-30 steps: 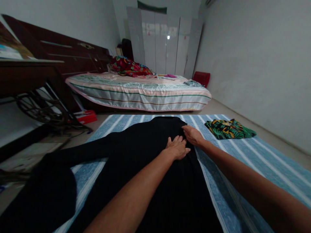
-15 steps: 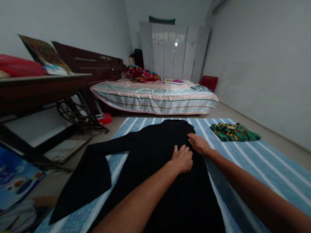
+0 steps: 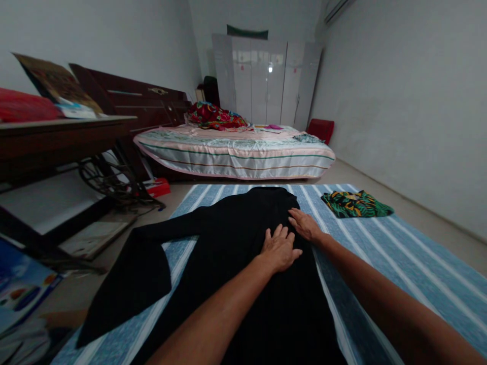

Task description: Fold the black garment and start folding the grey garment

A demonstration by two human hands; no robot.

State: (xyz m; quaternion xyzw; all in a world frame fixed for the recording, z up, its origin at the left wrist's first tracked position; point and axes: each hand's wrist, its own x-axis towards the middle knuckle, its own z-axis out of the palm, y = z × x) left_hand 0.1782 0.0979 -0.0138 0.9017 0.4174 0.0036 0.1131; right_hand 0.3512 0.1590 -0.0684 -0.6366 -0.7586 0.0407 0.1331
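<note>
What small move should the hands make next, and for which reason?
Perhaps the left hand should reach for the sleeve and bring it inward over the garment: that sleeve sticks out, bent, on the left, while no sleeve shows spread on the right, where the right hand rests near the garment's edge.

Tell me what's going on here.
A person's left hand lies spread on a black, long-sleeved fabric garment laid over a blue-and-white striped cloth. The right hand touches it near its right edge; its grip is unclear. One sleeve lies bent to the left. A folded green, black and yellow patterned cloth sits apart, to the right.
</note>
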